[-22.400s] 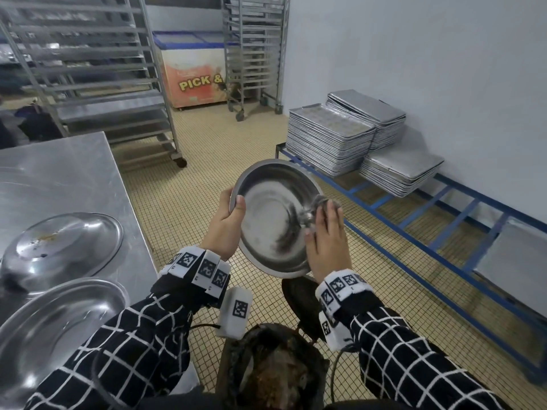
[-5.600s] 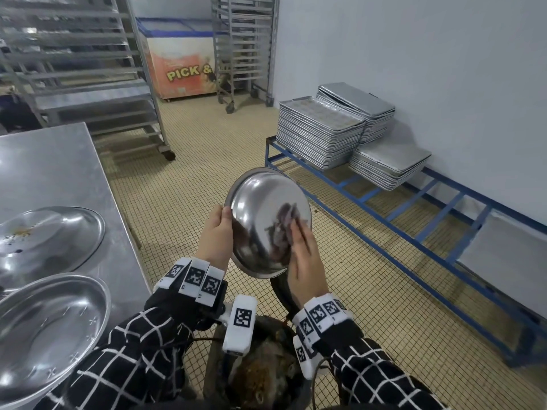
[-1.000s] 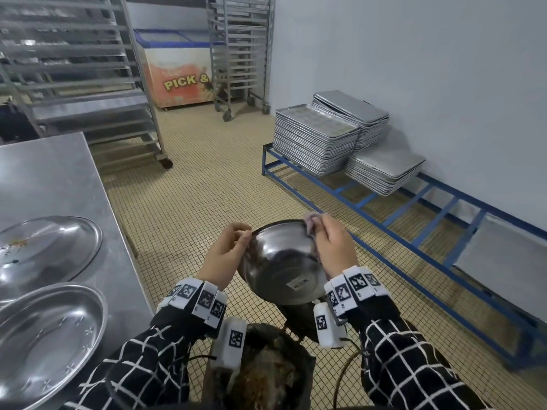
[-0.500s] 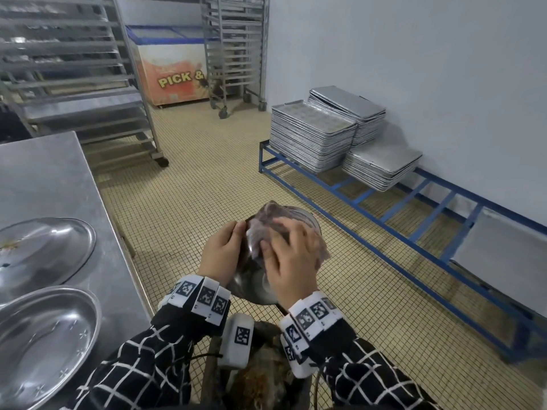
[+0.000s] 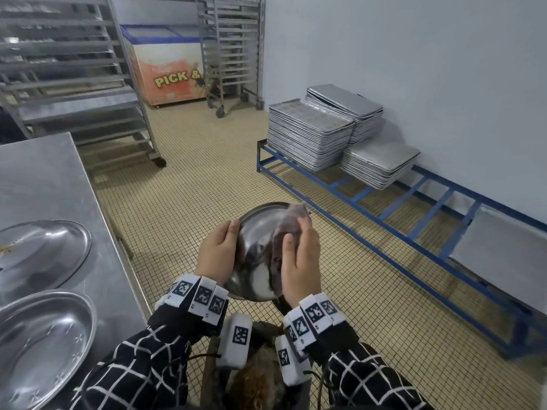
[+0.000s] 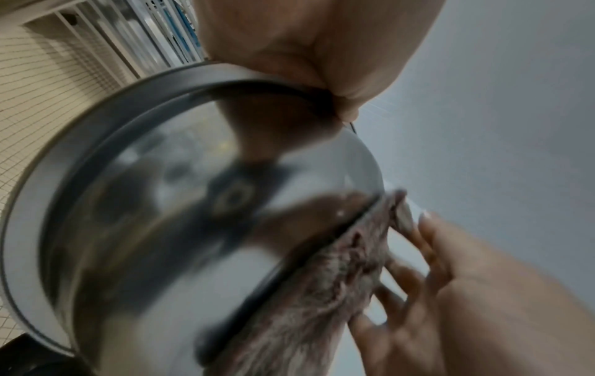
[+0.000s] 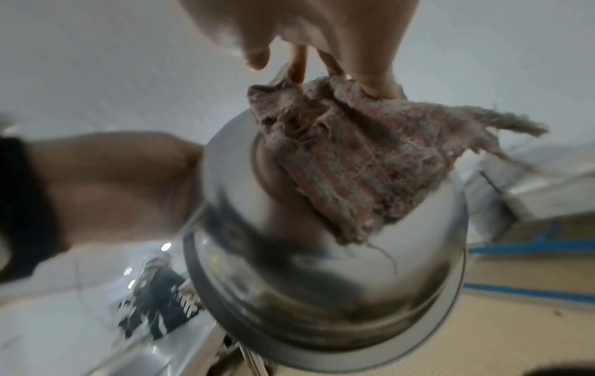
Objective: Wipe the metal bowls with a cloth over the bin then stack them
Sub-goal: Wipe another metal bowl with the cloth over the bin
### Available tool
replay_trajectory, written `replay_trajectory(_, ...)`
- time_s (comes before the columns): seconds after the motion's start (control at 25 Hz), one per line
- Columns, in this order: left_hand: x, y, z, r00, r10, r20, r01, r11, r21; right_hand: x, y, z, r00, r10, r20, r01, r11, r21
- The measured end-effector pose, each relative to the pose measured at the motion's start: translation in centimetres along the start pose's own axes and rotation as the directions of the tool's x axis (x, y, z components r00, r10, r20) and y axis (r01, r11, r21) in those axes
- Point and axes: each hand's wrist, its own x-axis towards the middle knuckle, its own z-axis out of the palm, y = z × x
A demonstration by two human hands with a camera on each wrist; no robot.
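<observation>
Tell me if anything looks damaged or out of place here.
The cloth in the right hand is ragged: frayed edges, loose threads trailing over the held bowl. The far bowl on the table carries brownish specks.

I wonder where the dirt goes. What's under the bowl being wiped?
A bin sits below the bowl, with brownish waste inside. The wrist cameras cover part of it, so its bottom is hidden.
</observation>
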Motion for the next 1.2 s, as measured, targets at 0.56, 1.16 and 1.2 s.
replay_trajectory(0.56, 0.3, -0.4, -0.7, 1.000, -0.013, 0.001, 0.013, 0.987, -0.157, 1.4, 2.6, -0.6, 0.878, 0.468, -0.103, -0.402, 0.837, 0.371)
replay_trajectory(1.16, -0.8, -1.3, 0.6, 0.977, 0.112, 0.182, -0.133, 0.985, 0.108, 4.2, 0.5, -5.4, 0.965, -0.060, 0.255, 0.114, 0.972, -0.204)
replay_trajectory(1.2, -0.7, -1.1, 0.5, 0.976, 0.117, 0.185, -0.143, 0.981, 0.128, 4.2, 0.1, -5.1, 0.945, -0.131, 0.299, 0.209, 0.947, -0.245)
